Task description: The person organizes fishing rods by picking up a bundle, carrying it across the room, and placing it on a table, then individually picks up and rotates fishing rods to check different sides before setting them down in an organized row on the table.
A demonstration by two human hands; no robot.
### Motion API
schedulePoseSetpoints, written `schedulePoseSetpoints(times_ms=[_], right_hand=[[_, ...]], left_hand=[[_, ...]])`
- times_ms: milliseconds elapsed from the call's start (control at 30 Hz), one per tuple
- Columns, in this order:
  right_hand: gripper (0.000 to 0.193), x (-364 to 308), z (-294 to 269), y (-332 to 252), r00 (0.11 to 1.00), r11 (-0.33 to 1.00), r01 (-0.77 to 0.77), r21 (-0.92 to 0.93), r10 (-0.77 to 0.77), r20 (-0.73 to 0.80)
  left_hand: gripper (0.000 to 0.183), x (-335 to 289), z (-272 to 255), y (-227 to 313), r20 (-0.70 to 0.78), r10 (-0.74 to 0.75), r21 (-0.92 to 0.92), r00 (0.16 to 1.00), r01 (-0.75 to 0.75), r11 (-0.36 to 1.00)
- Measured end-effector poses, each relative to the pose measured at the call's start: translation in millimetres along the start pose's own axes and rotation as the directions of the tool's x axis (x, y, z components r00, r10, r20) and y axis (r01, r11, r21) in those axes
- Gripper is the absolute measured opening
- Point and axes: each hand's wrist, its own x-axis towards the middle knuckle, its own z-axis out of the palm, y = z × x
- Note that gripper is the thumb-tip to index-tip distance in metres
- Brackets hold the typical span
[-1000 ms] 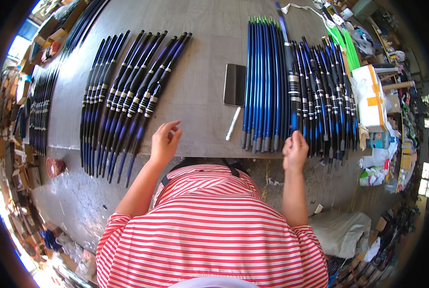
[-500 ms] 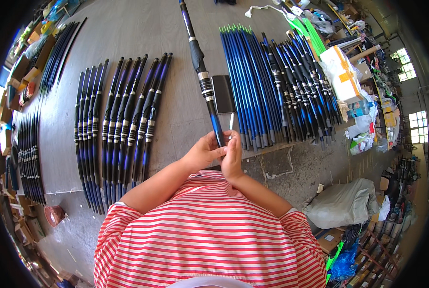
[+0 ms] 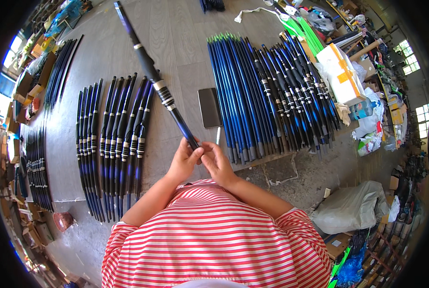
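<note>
A dark fishing rod section (image 3: pixel 147 65) with blue shading and silver bands slants up and to the left from my hands over the table. My left hand (image 3: pixel 182 162) is wrapped round its lower end. Close against it, my right hand (image 3: pixel 218 164) has its fingers bent at the same end of the fishing rod; its exact fingertip contact is partly hidden. Just beyond my hands lie a black phone (image 3: pixel 209 108) and a thin white stick (image 3: pixel 218 135). Left of the held rod, a row of similar fishing rods (image 3: pixel 123 139) lies side by side.
Blue rod sections (image 3: pixel 236 96) with green tips and more banded rods (image 3: pixel 296 91) cover the right side of the table (image 3: pixel 181 57). A white box (image 3: pixel 340 76) with orange tape stands at the right edge. Thin black rods (image 3: pixel 39 168) lie far left. A grey covered bundle (image 3: pixel 351 206) sits on the floor.
The fishing rod's upper end has swung to the left, and my hands have moved slightly left and lower in view with it. The whole view has shifted a little.
</note>
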Motion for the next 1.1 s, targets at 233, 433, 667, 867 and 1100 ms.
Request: schedulePoseSetpoints(times_ms=[233,433,667,867,1100], right_hand=[[0.024,7,-97,10,0.912,0.314,0.092,-0.945,-0.408,-0.047],[0.038,0,-144,38,0.965,0.098,-0.123,-0.988,-0.220,-0.142],[0.025,6,-154,41,0.817,0.933,-0.347,0.094,0.350,-0.457],[0.024,-22,-164,33,0.895,0.978,-0.072,-0.195,-0.022,-0.445],[0.022,-43,-186,7,0.989,0.975,-0.145,-0.171,0.139,-0.050]], left_hand=[[0.026,-3,-14,0,-0.118,0.041,-0.159,0.992,-0.060,0.985],[0.031,-11,-31,8,-0.176,0.077,-0.172,0.981,-0.108,0.979],[0.044,-28,-69,33,-0.334,0.149,-0.172,0.931,-0.216,0.961],[0.066,-62,-102,73,-0.433,0.242,-0.082,0.869,-0.305,0.949],[0.054,-82,-149,133,-0.682,0.432,0.145,0.590,-0.470,0.870]])
